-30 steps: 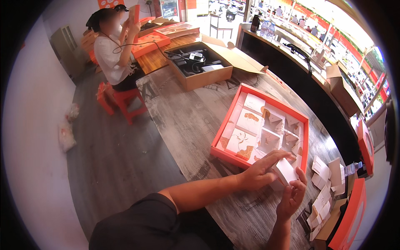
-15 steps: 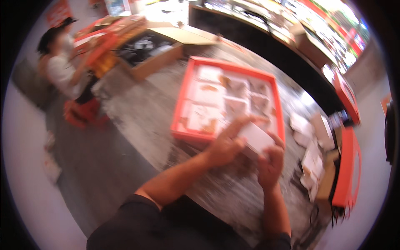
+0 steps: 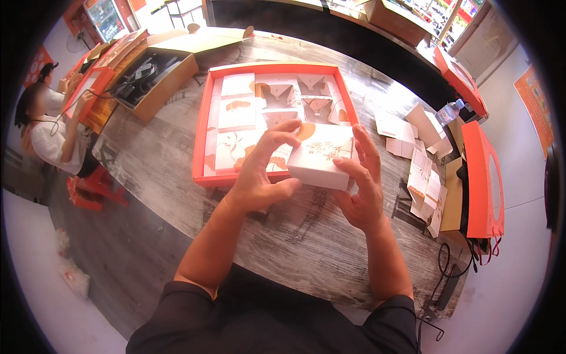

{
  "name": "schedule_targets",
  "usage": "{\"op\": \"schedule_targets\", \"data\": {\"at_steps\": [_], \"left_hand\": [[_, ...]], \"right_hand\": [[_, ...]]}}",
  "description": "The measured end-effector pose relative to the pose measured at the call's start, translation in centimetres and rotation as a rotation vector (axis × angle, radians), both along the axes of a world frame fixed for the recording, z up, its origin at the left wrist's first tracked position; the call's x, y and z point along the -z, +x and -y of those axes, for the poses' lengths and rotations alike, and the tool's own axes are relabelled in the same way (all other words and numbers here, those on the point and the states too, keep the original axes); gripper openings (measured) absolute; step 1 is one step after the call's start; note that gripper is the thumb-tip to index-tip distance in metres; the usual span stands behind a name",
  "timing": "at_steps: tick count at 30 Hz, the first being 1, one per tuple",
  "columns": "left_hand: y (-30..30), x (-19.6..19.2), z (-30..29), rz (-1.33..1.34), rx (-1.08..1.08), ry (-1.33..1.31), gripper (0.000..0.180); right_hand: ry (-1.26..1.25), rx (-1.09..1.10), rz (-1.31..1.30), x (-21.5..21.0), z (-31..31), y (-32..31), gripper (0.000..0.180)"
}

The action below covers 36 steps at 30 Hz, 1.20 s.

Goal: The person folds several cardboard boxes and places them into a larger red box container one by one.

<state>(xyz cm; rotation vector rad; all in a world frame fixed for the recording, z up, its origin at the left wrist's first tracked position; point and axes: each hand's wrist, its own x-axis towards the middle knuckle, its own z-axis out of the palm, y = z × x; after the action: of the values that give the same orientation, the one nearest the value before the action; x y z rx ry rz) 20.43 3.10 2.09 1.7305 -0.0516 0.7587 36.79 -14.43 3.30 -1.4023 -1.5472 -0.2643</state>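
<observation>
White card printed with golden-brown motifs makes up the small carton point(image 3: 318, 154) that the person holds level, patterned face up. Both hands are clamped on it from opposite ends: the left hand point(image 3: 258, 180) curls its fingers and thumb at one end, while the right hand point(image 3: 364, 192) wraps the other, one finger on the top edge. Such a two-ended hold probably keeps light card steady without crushing it. Similar cartons point(image 3: 237, 113) sit in a column inside the red box point(image 3: 204, 127), whose walls likely stop them sliding on the tabletop point(image 3: 295, 248). The held carton lies directly between the hands, overlapping the red box's near side in view.
</observation>
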Motion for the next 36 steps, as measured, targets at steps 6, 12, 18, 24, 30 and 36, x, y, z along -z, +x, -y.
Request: {"op": "schedule_targets", "data": {"at_steps": [6, 12, 18, 24, 30, 36], "left_hand": [[-0.2, 0.1, -0.2, -0.019, -0.062, 0.120, 0.055], [-0.2, -1.0, 0.0, -0.050, -0.095, 0.327, 0.051], [-0.9, -1.7, -0.1, -0.081, -0.112, 0.424, 0.045], [-0.8, -3.8, -0.8, -0.123, -0.228, 0.495, 0.044], [2.3, -8.1, -7.1, -0.366, -0.287, 0.581, 0.043], [7.8, -6.5, -13.7, -0.752, -0.267, 0.664, 0.049]], "right_hand": [[-0.022, -0.117, -0.072, 0.4, -0.3, -0.1, 0.060], [-0.077, -0.060, 0.070, -0.1, 0.0, -0.4, 0.044], [-0.122, -0.112, 0.085, 0.2, -0.2, -1.0, 0.047], [-0.084, 0.000, -0.024, 1.2, -0.3, -0.6, 0.066], [-0.396, 0.070, 0.133, 2.8, -0.6, -1.4, 0.077], [-0.388, 0.086, 0.234, 3.0, -0.6, -1.3, 0.071]]}}
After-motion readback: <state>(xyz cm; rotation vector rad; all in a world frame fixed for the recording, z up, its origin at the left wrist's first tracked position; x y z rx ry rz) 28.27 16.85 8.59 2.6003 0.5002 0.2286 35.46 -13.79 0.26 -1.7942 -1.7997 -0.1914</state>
